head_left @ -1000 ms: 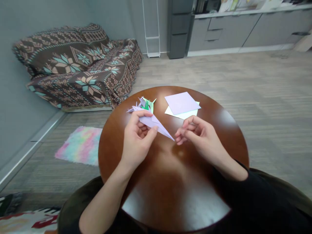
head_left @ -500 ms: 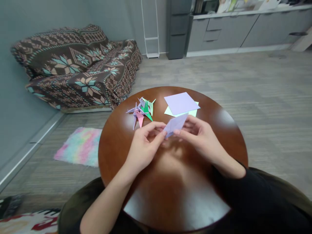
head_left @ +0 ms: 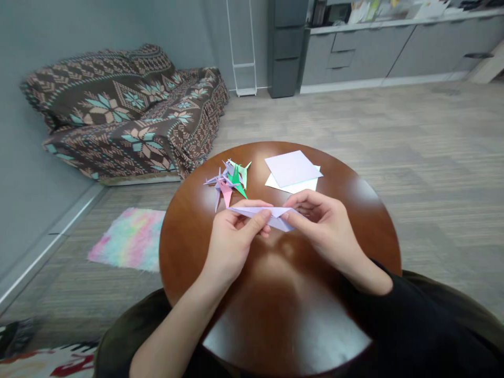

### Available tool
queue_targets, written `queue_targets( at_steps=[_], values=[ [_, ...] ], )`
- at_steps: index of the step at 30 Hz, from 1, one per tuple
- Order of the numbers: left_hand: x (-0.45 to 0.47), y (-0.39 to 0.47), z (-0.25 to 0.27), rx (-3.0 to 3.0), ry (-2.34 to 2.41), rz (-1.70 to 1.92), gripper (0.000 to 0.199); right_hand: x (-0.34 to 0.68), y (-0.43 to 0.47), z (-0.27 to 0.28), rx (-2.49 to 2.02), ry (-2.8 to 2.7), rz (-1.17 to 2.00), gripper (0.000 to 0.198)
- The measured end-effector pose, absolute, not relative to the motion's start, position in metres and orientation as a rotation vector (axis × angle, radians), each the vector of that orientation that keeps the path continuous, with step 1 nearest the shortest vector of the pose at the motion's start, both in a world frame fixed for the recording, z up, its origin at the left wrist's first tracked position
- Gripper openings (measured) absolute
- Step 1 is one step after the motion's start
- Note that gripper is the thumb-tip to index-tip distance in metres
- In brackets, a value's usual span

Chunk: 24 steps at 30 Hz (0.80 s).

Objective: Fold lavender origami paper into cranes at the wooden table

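Observation:
A folded sheet of lilac origami paper (head_left: 280,223) is held above the round brown table (head_left: 275,294). My left hand (head_left: 235,236) pinches its left part, with the thumb on top and the fingers behind. At the right end my right hand (head_left: 325,223) grips the paper between thumb and fingers. The fingertips behind the paper are partly hidden. Beyond my left hand lies a cluster of folded paper cranes, among them a pink one (head_left: 226,192) and a green one (head_left: 237,181). Past my right hand, a flat lilac sheet (head_left: 293,168) overlaps a pale sheet (head_left: 311,185).
A sofa under a patterned throw (head_left: 134,115) stands at the back left. A pastel fluffy mat (head_left: 126,239) lies on the floor left of the table. Grey kitchen cabinets (head_left: 362,55) and a dark tall cabinet (head_left: 289,50) line the far wall.
The lilac paper was a tilted diamond shape between my hands; now it lies lengthwise, with a long point towards the left and its folded layers opened. My right hand has come slightly lower.

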State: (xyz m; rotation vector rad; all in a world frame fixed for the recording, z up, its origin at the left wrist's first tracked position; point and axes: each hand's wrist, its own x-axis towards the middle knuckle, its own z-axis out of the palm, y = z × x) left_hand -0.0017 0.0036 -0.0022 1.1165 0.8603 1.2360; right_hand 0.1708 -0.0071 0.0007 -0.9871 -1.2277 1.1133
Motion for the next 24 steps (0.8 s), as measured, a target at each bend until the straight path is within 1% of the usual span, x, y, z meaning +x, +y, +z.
queue_targets(
  at_steps=[3, 8, 11, 14, 16, 19, 21, 24],
  values=[
    [-0.0017, 0.0029, -0.0040, 1.124, 0.879, 1.219, 0.016, 0.1676, -0.0112, 0.0012, -1.042, -1.301, 1.022, 0.001],
    [-0.0064, 0.0068, -0.0041, 1.144, 0.925, 1.225, 0.010, 0.1707, -0.0120, 0.0005, -1.039, -1.355, 1.057, 0.008],
    [-0.0095, 0.0087, -0.0042, 1.182, 0.969, 1.218, 0.011, 0.1749, -0.0121, 0.0041, -1.002, -1.466, 1.080, 0.015],
    [-0.0106, 0.0080, -0.0037, 1.236, 0.974, 1.168, 0.012, 0.1762, -0.0130, 0.0070, -1.043, -1.575, 1.076, 0.015],
    [-0.0103, 0.0069, -0.0030, 1.254, 0.968, 1.139, 0.013, 0.1755, -0.0136, 0.0070, -1.080, -1.642, 0.989, 0.014],
    [-0.0092, 0.0057, -0.0020, 1.249, 0.961, 1.130, 0.014, 0.1744, -0.0144, 0.0051, -1.081, -1.751, 0.779, 0.016],
    [-0.0079, 0.0053, -0.0015, 1.222, 0.947, 1.128, 0.014, 0.1743, -0.0150, 0.0040, -1.076, -1.775, 0.728, 0.018],
    [-0.0049, 0.0044, -0.0009, 1.131, 0.919, 1.162, 0.015, 0.1736, -0.0154, 0.0031, -1.069, -1.709, 0.847, 0.021]
  ],
)
